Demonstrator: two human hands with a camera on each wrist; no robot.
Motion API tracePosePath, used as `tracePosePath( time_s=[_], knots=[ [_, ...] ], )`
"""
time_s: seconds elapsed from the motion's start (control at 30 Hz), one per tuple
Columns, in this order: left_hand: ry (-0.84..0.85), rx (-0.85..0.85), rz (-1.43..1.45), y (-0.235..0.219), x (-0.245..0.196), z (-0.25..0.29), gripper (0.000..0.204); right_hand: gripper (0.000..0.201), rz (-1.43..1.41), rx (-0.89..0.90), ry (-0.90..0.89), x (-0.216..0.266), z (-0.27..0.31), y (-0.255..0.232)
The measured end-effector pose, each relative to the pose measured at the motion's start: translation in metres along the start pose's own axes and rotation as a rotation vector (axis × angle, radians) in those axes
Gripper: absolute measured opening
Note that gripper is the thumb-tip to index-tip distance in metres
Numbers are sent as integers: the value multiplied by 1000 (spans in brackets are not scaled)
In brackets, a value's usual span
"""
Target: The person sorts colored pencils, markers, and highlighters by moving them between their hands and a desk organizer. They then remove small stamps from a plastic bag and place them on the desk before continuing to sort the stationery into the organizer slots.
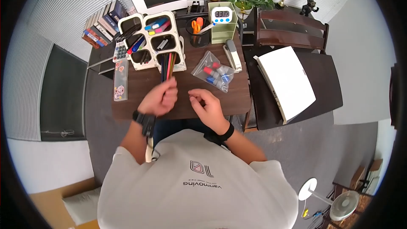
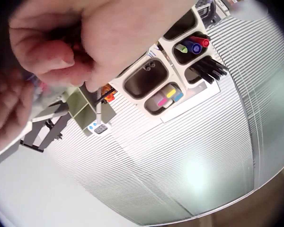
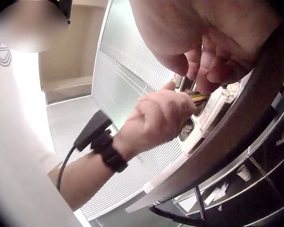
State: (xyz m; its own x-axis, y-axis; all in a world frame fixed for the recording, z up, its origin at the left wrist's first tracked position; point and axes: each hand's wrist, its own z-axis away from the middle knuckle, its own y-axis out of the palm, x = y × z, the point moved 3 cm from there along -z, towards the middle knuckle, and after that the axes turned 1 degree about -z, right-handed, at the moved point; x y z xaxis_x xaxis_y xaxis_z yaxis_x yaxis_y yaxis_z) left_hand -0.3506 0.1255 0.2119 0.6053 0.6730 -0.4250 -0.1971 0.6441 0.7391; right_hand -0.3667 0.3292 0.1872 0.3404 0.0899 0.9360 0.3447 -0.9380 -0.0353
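Observation:
My left hand (image 1: 159, 98) grips the lower ends of several coloured pencils (image 1: 168, 65), whose upper parts lie in the lower right compartment of the white organizer (image 1: 180, 61). In the right wrist view, the left hand (image 3: 156, 118) is curled round the pencils (image 3: 199, 98). The right hand (image 1: 207, 109), loosely bent and holding nothing visible, is over the table's near part, below a clear bag (image 1: 207, 78) of red and blue markers. In the left wrist view, the left hand (image 2: 128, 33) covers the pencils; highlighters (image 2: 165, 98) sit in another compartment.
A stapler (image 1: 232, 55), a green holder (image 1: 224, 32) with a timer (image 1: 221, 15), and a black cup (image 1: 199, 40) with scissors stand behind and right of the bag. A sticker-covered case (image 1: 121, 80) lies left of the organizer. Books (image 1: 101, 25) stand at the back left.

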Motion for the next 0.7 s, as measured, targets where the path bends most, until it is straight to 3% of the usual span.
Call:
tracePosePath(
  time_s=[0.03,0.1,0.13,0.2,0.23,0.3,0.33,0.4,0.47,0.63,0.7],
  knots=[
    [-19,-34,-91,0,17,15,29,23,-10,17,5,0,-1,-3],
    [63,-152,-348,3,46,40,24,20,-25,113,28,1,-2,-4],
    [54,-167,-341,3,52,40,24,24,-42,150,28,2,-4,-2],
    [185,-377,-1060,4,57,36,21,26,33,197,73,10,-8,0],
    [179,-375,-1055,3,62,27,21,28,120,245,98,11,-11,1],
    [749,-380,-1460,12,59,9,28,32,92,270,209,-4,-13,6],
    [721,-480,-1512,23,56,7,33,32,-62,207,216,-9,-15,7],
    [685,-485,-1538,27,51,-1,33,35,-302,129,214,-6,-18,2],
    [596,-486,-1596,27,49,-3,41,34,-283,137,211,-14,-14,0],
    [626,-335,-1563,27,44,4,58,32,-262,147,186,-13,-12,0],
    [602,-298,-1571,24,45,5,64,25,-333,245,312,-13,-11,0]
  ],
)
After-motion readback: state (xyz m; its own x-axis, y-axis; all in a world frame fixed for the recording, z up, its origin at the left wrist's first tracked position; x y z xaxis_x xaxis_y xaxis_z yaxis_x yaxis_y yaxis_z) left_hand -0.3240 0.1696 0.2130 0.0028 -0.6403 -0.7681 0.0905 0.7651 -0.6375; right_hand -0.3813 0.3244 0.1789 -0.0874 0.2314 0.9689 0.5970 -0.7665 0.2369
